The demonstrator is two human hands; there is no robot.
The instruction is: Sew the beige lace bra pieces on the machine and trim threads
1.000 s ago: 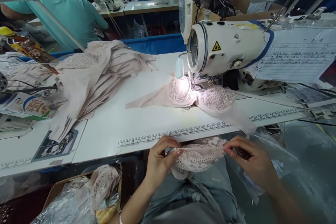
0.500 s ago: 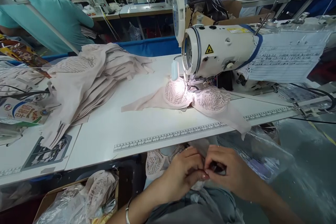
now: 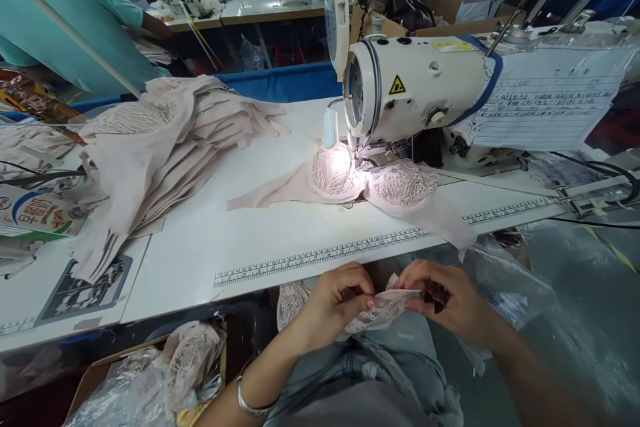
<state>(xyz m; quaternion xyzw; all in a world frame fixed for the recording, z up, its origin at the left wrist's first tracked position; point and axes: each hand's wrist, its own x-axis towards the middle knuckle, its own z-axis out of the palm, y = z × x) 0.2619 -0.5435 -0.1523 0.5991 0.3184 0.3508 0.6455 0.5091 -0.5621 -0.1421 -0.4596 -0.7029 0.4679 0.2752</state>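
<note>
Over my lap, below the table's front edge, a pale pink lace bra (image 3: 386,310) is stretched between my hands. My left hand (image 3: 327,307) pinches its edge between thumb and fingers. Opposite it, my right hand (image 3: 455,300) pinches the other end of that edge; a small dark object (image 3: 438,296) sits in its curled fingers, too hidden to name. Another pale pink bra (image 3: 403,188) lies spread on the table under the lit needle of a white sewing machine (image 3: 415,90), its right wing hanging over the front edge.
A pile of pale pink bra pieces (image 3: 165,147) covers the table's left part, beside a printed milk carton (image 3: 37,210). A ruler strip (image 3: 320,257) runs along the front edge. Below left stands a box (image 3: 95,380) with plastic and lace. A co-worker in turquoise (image 3: 75,27) is behind.
My hands, close together before, have moved apart and slightly up, with the bra's lace edge now showing taut between them. The co-worker's body has shifted. The view has tilted slightly.
</note>
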